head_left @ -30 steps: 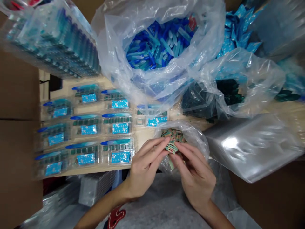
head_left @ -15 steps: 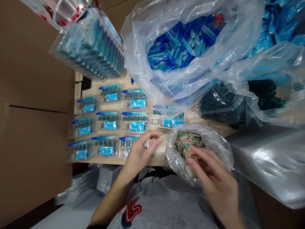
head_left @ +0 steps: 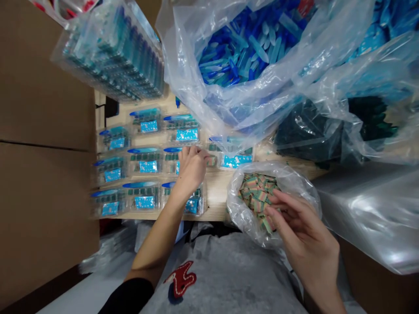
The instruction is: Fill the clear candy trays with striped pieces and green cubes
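Over the blister packs on the left, my left hand [head_left: 192,168] has its fingers curled and its tips by the open-looking right-hand blister pack [head_left: 212,160]; what they pinch is hidden. My right hand [head_left: 303,231] hovers at the right side of a small clear bag [head_left: 235,198], thumb and index tips apart, with nothing plain between them. Inside that bag lie many small rectangular blocks [head_left: 257,192] with green and pink layers. Each blister pack, such as this one [head_left: 144,202], holds a long blue pointed piece, a row of small dark green blocks and a blue white-spotted card.
Stacked filled packs [head_left: 114,52] stand at the back left. A large clear bag [head_left: 183,48] of blue pointed pieces [head_left: 248,52] fills the back. Dark green items in plastic [head_left: 307,135] lie to the right. A cardboard wall [head_left: 46,174] rises at the left.
My left hand has moved up and left from beside the small bag to the blister packs. My right hand has drawn slightly right, away from the blocks. The camera view has shifted slightly.
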Tool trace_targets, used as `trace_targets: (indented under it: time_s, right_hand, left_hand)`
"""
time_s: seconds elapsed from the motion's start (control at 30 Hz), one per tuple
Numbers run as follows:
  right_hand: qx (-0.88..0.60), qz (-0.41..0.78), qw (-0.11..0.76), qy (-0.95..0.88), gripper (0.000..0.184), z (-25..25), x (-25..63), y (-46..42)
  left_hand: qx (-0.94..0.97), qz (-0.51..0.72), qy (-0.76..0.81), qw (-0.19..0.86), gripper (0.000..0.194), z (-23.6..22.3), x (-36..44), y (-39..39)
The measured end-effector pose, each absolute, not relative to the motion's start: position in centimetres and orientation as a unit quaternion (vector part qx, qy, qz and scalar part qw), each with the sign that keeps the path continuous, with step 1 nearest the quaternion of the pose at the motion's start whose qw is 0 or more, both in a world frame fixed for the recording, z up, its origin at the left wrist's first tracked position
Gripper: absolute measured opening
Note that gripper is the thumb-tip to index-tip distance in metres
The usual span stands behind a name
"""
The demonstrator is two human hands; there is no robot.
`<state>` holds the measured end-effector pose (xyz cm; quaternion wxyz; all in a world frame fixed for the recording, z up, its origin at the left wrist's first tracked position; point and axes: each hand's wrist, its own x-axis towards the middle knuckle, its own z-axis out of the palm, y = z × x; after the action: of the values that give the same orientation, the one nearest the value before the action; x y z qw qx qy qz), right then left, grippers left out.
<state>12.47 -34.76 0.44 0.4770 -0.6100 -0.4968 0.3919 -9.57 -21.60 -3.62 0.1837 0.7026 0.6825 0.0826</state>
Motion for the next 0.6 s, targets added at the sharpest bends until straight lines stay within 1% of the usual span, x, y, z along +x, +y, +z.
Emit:
trace_targets:
  time_s: [0.13,0.23,0.33,0.37,0.4,0.47,0.53,0.6]
  right_hand:
    - [-0.609,0.395,0.479,-0.494,0.035,0.5,12.5,-34.3]
    - [-0.595,0.436,0.49,-0.464,0.032,0.8,12.5,-33.9]
    - [-0.563,0.492,0.494,-0.444,0.035,1.3,12.4,-33.8]
    - [-0.552,0.502,0.499,-0.441,0.038,1.4,12.4,-33.8]
    - [-0.545,0.507,0.505,-0.437,0.039,1.4,12.3,-33.9]
    - [-0.543,0.501,0.519,-0.43,0.041,1.4,12.2,-34.1]
    - [-0.552,0.483,0.533,-0.422,0.043,1.4,12.3,-34.4]
    - [-0.555,0.469,0.544,-0.419,0.047,1.4,12.5,-34.7]
  left_hand:
    - [0.701,0.077,0.69,0.162,0.01,-4.0,-9.0,-21.7]
    - [0.695,0.092,0.698,0.145,0.007,-4.3,-8.8,-21.9]
    - [0.696,0.144,0.691,0.129,0.009,-3.4,-8.6,-22.6]
    - [0.703,0.173,0.676,0.14,0.008,-2.7,-8.4,-23.1]
    - [0.714,0.202,0.65,0.165,0.007,-1.8,-8.2,-23.7]
    - [0.745,0.241,0.57,0.248,0.009,0.3,-7.5,-25.1]
    - [0.775,0.241,0.477,0.337,0.012,2.2,-6.4,-26.6]
    - [0.784,0.222,0.414,0.405,0.014,3.3,-5.1,-27.9]
